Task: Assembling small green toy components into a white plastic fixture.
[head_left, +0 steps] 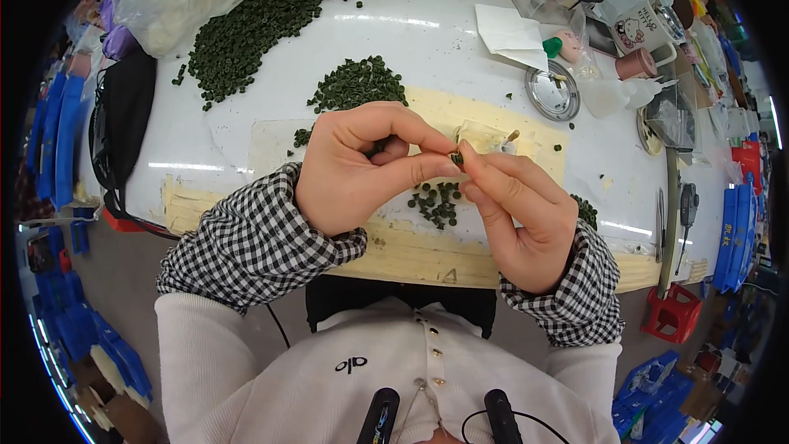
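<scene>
Over the near part of the white table (444, 41), my left hand (349, 168) and my right hand (530, 214) meet at the fingertips. Between them is a small dark green part (457, 159), pinched by thumb and forefinger from both sides; its exact shape is mostly hidden. Just below the fingertips lies a small group of round dark green pieces (436, 204). Beyond my left hand sits a middle-sized pile of similar green pieces (357, 85), partly covered by the hand. More green pieces (585, 210) show beside my right wrist.
A large heap of green pieces (255, 33) spreads across the far left, beside a clear plastic bag (168, 4). To the right are a round metal tin (551, 90), white paper (508, 33), a mug (643, 26) and a screwdriver (688, 205). A red stool (671, 312) stands below.
</scene>
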Demonstrator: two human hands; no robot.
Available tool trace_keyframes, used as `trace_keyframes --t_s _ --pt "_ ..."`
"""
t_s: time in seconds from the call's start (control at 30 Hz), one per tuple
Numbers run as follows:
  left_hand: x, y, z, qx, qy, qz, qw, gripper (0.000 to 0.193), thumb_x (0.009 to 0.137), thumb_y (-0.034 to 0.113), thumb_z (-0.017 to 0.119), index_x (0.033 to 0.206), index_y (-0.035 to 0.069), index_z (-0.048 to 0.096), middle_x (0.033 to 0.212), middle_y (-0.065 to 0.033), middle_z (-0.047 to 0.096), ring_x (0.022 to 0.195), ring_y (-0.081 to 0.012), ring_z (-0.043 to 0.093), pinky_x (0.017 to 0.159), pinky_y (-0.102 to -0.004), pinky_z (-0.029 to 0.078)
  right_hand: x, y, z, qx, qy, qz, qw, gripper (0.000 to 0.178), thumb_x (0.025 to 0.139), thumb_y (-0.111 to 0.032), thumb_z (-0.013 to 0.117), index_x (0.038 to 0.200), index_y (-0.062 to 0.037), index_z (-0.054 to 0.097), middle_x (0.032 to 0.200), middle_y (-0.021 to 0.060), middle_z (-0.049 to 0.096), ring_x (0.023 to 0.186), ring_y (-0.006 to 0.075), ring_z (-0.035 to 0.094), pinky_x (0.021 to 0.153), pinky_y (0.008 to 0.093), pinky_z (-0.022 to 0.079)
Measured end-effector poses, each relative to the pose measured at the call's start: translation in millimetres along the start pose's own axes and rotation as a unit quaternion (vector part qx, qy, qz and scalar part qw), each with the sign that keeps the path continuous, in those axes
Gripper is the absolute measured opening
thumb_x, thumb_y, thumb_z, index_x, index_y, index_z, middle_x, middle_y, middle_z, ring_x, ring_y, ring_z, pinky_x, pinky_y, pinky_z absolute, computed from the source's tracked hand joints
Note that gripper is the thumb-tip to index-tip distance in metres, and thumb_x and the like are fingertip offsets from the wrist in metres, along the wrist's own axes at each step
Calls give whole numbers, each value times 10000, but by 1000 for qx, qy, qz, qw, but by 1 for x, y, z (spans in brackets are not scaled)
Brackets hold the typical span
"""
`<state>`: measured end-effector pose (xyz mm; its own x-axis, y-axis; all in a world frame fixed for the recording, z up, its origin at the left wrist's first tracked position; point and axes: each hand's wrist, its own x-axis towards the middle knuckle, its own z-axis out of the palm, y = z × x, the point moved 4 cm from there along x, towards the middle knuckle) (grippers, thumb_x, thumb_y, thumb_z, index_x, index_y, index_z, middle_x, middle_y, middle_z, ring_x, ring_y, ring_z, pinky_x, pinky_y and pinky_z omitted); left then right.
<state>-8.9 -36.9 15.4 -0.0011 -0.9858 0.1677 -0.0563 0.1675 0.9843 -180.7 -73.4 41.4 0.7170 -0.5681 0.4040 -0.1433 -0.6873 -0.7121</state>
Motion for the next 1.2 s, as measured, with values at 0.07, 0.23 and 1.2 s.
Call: trace_keyframes --t_s 0.07,0.23,1.2 --pt "0 2 0 15 1 3 1000 158 767 -27 717 915 6 674 763 -6 569 597 -35 405 535 -193 317 0 1 1 -3 4 -1 1000 398 811 69 621 1201 1 586 959 146 614 781 217 633 677 254 514" --pt "-1 8 -1 57 10 52 997 160 771 -34 710 921 10 676 757 -8 566 592 -36 400 529 -192 305 -3 4 2 58 15 63 996 393 828 53 610 1213 -16 586 981 145 621 798 194 633 686 243 512" --pt "3 6 -5 7 -14 62 998 184 727 -50 736 897 7 695 804 -49 611 609 -43 437 531 -187 320 -2 4 -4 34 -12 3 999 337 818 62 618 1148 -7 622 993 146 632 825 219 654 717 265 538"
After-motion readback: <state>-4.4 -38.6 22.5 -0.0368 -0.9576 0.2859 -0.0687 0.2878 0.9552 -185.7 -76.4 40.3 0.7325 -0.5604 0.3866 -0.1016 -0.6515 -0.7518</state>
